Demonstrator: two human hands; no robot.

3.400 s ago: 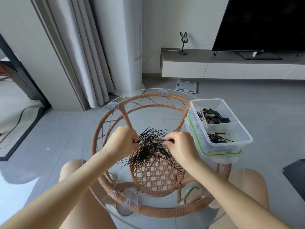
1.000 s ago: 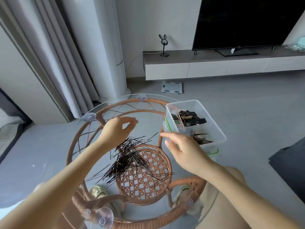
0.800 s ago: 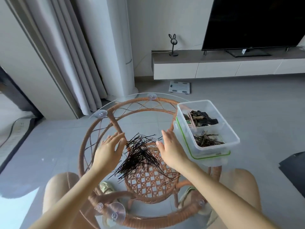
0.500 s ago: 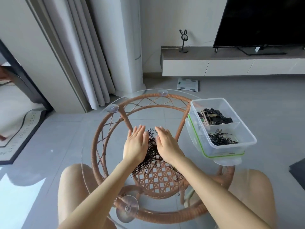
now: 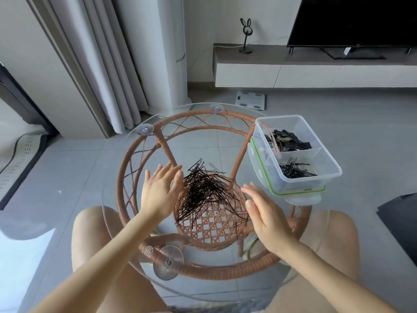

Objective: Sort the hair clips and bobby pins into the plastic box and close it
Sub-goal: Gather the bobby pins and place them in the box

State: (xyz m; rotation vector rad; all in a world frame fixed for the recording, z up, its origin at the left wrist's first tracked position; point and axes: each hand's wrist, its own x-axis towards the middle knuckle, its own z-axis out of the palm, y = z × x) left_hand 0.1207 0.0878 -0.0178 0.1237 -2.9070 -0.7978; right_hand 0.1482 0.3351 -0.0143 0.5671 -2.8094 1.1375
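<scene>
A loose pile of black bobby pins [image 5: 204,190] lies on the round glass tabletop [image 5: 225,288]. My left hand [image 5: 160,188] is flat with straight fingers at the pile's left edge. My right hand [image 5: 265,214] is open, fingers straight, just right of the pile. Neither holds anything. The clear plastic box [image 5: 325,159] stands at the table's right edge on its green-rimmed lid [image 5: 295,192]. Its far compartment holds black hair clips [image 5: 286,142]; its near compartment holds some bobby pins [image 5: 295,170].
A rattan frame [image 5: 158,141] with suction cups carries the glass. My knees show under the table. A white bathroom scale [image 5: 250,100] lies on the grey floor behind. A TV [image 5: 352,21] stands on a low cabinet [image 5: 316,71] at the back; curtains [image 5: 99,64] hang left.
Both hands have spread apart from the middle of the pile to its left and right sides. The pins lie in a tighter heap than a second ago.
</scene>
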